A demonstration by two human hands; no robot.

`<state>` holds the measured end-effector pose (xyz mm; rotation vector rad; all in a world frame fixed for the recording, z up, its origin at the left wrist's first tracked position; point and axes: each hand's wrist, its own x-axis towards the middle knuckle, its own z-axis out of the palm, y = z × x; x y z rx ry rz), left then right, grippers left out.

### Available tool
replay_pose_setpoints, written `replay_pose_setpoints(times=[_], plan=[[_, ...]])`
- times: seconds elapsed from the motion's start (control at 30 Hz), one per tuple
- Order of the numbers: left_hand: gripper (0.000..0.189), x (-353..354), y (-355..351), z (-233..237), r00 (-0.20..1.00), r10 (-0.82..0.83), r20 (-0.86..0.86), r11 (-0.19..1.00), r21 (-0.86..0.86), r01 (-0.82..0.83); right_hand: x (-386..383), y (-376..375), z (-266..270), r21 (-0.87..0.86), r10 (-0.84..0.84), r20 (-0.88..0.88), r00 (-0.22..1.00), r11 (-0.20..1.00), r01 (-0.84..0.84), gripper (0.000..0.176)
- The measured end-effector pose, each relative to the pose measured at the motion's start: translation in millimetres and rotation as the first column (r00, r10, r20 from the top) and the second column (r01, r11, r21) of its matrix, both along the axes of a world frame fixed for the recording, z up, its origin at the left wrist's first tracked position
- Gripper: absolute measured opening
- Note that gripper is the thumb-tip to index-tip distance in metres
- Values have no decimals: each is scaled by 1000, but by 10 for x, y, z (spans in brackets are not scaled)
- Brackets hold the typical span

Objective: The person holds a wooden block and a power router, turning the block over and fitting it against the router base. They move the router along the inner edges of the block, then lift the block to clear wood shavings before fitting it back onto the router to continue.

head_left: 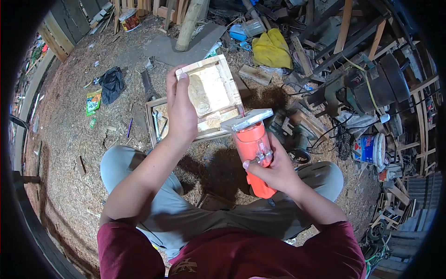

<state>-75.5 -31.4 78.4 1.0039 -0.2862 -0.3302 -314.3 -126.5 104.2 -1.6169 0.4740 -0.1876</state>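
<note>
My left hand (180, 109) grips a small square wooden frame (215, 90) by its left side and holds it up, tilted, in front of me. My right hand (274, 169) is wrapped around the body of an orange trim router (253, 149). The router's flat metal base (246, 119) touches the frame's lower right corner. I am crouched over a sawdust floor, grey trousers and maroon shirt at the bottom of the view.
A second wooden frame (153, 118) with a wrench inside lies on the sawdust under my left hand. A yellow cloth (272, 49), a log (189, 23), a dark machine (367, 88), a paint bucket (371, 149) and scrap timber crowd the back and right.
</note>
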Motion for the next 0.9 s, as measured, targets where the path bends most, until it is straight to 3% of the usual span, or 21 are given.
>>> replay_pose_setpoints(times=[0.9], plan=[[31, 37, -4, -32, 1000, -3, 10, 1000, -18, 4, -31, 0, -4, 12, 28, -45, 999, 1000, -28, 66]])
